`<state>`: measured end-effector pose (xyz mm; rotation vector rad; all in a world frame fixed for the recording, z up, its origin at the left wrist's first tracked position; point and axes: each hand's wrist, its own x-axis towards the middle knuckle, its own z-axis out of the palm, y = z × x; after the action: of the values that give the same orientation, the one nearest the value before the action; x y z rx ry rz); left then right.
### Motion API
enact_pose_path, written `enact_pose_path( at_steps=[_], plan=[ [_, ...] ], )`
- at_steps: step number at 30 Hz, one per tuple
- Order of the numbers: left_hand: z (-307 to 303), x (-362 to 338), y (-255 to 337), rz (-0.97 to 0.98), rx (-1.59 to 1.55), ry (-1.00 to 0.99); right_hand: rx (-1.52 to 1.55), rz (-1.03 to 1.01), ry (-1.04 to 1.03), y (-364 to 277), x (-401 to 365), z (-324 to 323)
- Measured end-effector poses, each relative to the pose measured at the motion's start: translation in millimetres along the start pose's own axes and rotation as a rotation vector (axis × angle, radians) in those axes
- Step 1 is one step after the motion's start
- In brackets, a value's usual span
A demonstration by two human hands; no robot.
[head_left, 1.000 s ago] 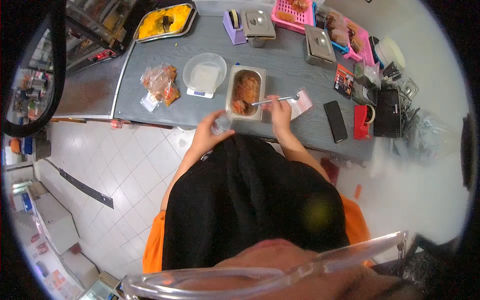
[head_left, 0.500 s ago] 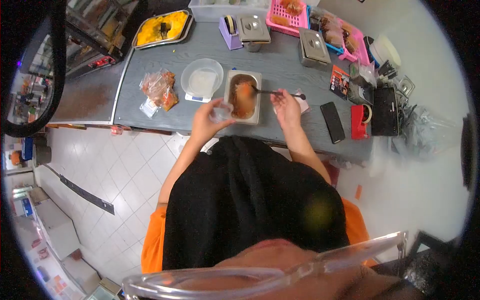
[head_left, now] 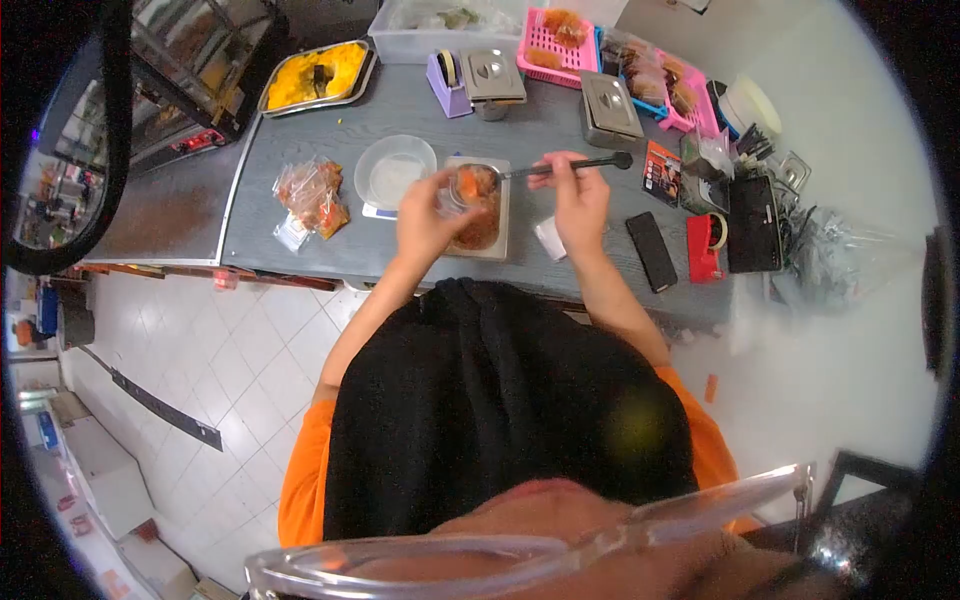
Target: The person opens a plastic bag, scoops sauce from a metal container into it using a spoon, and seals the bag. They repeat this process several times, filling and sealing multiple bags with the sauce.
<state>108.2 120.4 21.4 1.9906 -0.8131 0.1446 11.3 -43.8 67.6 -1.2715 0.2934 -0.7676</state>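
A small clear cup is held in my left hand, over the left side of a steel container of reddish-brown food. My right hand grips the black handle of a ladle. The ladle's head, with orange-red food, is at the mouth of the cup, above the container. A round clear plastic bowl stands just left of the container. Between the container and my right hand lies a small white packet.
Bagged food lies at the left, below a tray of yellow food. Behind are a purple tape dispenser, lidded steel containers and a pink basket. A phone and red tape dispenser sit at the right.
The ladle has risen from the food to the cup, carrying orange-red food. My left hand has lifted the cup over the container, and my right hand has moved up with the handle.
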Motion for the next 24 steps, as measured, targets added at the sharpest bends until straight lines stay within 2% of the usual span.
enact_pose_path(
  at_steps=[2, 3, 5, 6, 13, 16, 19, 22, 24],
  plan=[
    [0.5, 0.9, 1.9, 0.001, 0.012, 0.003, -0.332, -0.206, -0.162, -4.0, -6.4, 7.9],
    [1.1, 1.1, 2.5, 0.002, 0.025, 0.006, -0.335, -0.205, -0.160, -7.3, -8.1, 11.3],
    [7.6, 0.4, -4.9, 0.016, 0.021, 0.024, -0.707, -0.843, -0.406, -13.5, -11.2, 17.6],
    [8.6, 1.2, -5.5, 0.030, 0.020, 0.045, -0.699, -0.778, -0.398, -15.3, -16.2, 19.9],
    [6.8, 2.5, -5.2, 0.033, 0.001, 0.092, -0.632, -0.759, -0.468, -18.6, -21.7, 20.4],
    [7.0, 4.9, -4.5, -0.007, -0.016, 0.070, -0.636, -0.813, -0.458, -17.5, -21.4, 19.0],
    [7.4, 5.0, -7.9, 0.041, -0.009, 0.107, -0.653, -0.819, -0.518, -16.8, -23.5, 20.5],
    [7.5, 7.1, -5.0, 0.016, 0.004, 0.109, -0.664, -0.826, -0.511, -14.0, -21.6, 16.4],
    [5.4, 9.3, -0.7, -0.004, -0.059, 0.088, -0.561, -0.869, -0.443, -5.5, -18.0, 10.6]
  ],
)
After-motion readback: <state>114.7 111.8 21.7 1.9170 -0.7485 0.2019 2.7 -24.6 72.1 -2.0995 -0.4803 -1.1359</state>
